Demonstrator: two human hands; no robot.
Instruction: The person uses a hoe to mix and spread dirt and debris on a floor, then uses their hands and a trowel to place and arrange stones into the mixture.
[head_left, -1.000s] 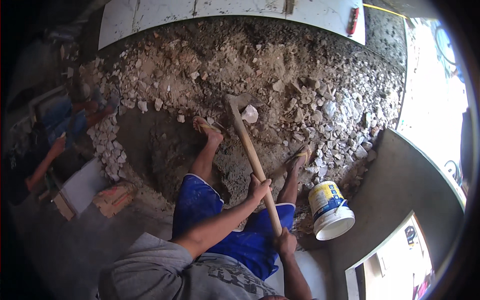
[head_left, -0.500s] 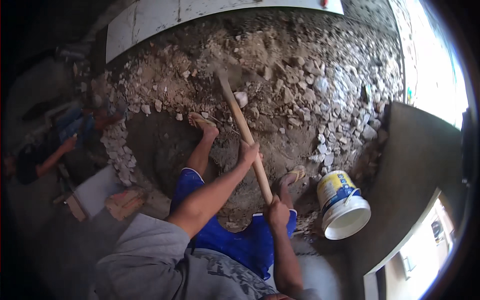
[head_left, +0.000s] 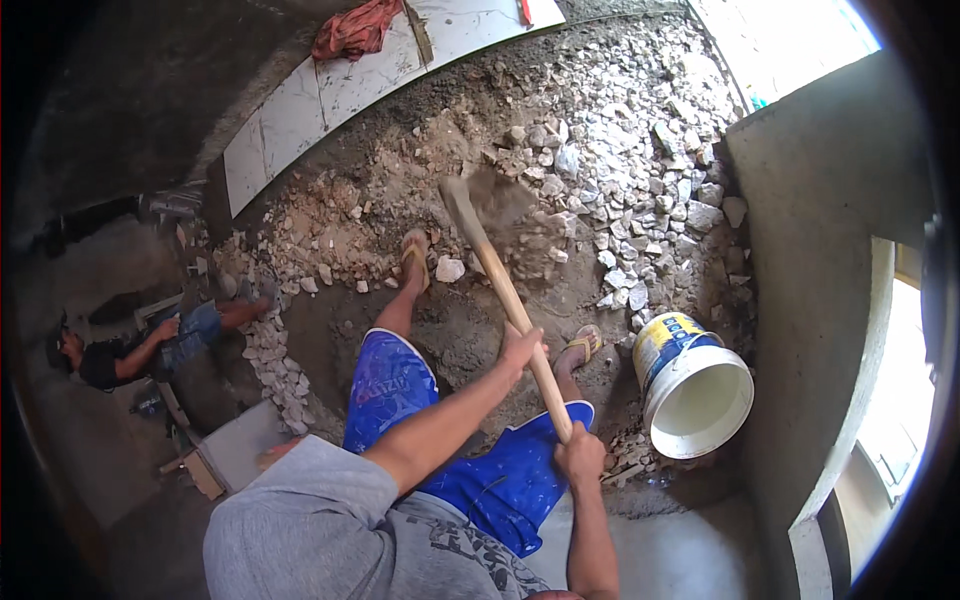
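My left hand [head_left: 523,348] is wrapped round the middle of a hoe's [head_left: 502,280] pale wooden handle. My right hand [head_left: 580,456] grips the handle near its end, close to my blue shorts. The hoe slants up and to the left across the picture. Its grey socket and dirt-coloured blade [head_left: 500,200] are over the rubble, beyond my feet. Loose soil and small stones [head_left: 535,245] look blurred beside the blade. A single pale stone [head_left: 450,269] lies just left of them, near my left foot.
Broken white stones [head_left: 650,190] spread to the right. A white, yellow and blue bucket [head_left: 705,400] lies tilted at my right, by a grey wall [head_left: 820,200]. Pale tiles [head_left: 300,110] with a red cloth [head_left: 357,30] edge the far side. Another person [head_left: 130,350] sits at the left.
The view has shifted, bringing the red cloth into sight. The hoe's blade shows more plainly now, with loose soil moving near it. Both hands keep their hold on the handle.
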